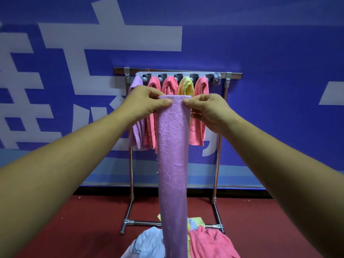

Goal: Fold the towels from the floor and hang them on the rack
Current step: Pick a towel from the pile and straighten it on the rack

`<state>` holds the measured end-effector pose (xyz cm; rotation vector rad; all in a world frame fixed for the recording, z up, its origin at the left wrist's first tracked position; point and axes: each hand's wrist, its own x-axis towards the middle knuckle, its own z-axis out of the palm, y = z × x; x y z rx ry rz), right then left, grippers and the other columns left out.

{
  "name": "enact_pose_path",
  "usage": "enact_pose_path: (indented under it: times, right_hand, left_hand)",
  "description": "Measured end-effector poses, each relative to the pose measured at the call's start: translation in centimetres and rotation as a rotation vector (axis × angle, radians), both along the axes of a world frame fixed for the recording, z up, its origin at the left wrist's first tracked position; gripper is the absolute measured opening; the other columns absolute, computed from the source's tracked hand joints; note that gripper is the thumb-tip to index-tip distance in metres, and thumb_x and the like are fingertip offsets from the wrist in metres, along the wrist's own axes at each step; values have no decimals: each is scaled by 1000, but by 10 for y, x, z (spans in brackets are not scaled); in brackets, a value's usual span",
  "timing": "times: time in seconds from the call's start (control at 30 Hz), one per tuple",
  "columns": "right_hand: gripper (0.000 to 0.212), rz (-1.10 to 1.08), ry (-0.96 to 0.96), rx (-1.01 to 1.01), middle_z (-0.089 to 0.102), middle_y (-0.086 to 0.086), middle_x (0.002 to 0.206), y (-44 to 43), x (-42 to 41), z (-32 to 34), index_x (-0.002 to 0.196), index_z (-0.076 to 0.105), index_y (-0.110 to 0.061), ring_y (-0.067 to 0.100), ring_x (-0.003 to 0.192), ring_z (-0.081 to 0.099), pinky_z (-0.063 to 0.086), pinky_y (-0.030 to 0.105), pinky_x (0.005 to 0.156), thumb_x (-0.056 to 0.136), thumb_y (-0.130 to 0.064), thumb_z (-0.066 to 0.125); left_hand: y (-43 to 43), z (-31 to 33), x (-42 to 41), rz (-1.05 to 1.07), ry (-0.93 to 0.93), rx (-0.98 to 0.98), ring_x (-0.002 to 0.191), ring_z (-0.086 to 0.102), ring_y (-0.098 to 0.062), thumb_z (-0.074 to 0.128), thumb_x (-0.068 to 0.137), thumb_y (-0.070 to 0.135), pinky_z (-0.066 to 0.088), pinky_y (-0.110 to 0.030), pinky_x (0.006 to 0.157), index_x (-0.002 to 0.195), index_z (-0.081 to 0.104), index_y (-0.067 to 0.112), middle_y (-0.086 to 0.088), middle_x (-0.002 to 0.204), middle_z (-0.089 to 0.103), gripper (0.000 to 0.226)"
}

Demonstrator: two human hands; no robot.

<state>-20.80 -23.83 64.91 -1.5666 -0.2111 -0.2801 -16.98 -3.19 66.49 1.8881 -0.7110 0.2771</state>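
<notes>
A purple towel [174, 164], folded into a long narrow strip, hangs straight down in front of me. My left hand [147, 104] pinches its top left corner and my right hand [208, 109] pinches its top right corner, thumbs facing me. Behind it stands a metal rack [221, 135] with a grey holder bar [178, 75]. Several folded towels hang from the bar: one lilac [135, 116], pink ones [152, 86], one yellow [186, 87]. The slot at the bar's right end [216, 78] holds nothing.
A heap of loose towels lies on the red floor at my feet, light blue [147, 243] on the left and pink [210, 243] on the right. A blue wall banner with large white characters [279, 53] stands right behind the rack.
</notes>
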Motion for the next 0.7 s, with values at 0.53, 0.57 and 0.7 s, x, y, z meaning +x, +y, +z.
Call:
enact_pose_path:
  times: [0.53,0.57,0.7]
  right_hand:
    - [24,-24,28,-234,71,9,89,1,0,11,104,71,-7,16,81,65,53,33,77,82,-4,77]
    - [23,-14,21,-292,72,15,94,1,0,12,104,73,-6,20,87,66,55,39,83,82,-7,78]
    - [19,-111,-111,-501,72,24,100,-2,2,18,96,77,-4,21,86,66,56,47,89,83,-17,81]
  left_hand:
    - [-1,-1,-2,26,-76,28,76,62,7,75,86,18,48,-12,71,103,75,21,12,82,71,17]
    - [-2,-2,-1,23,-81,20,70,60,10,75,86,18,46,-10,67,101,75,22,14,77,70,16]
    - [-3,-4,3,22,-76,5,70,59,10,74,86,18,44,-9,64,105,75,20,12,81,69,19]
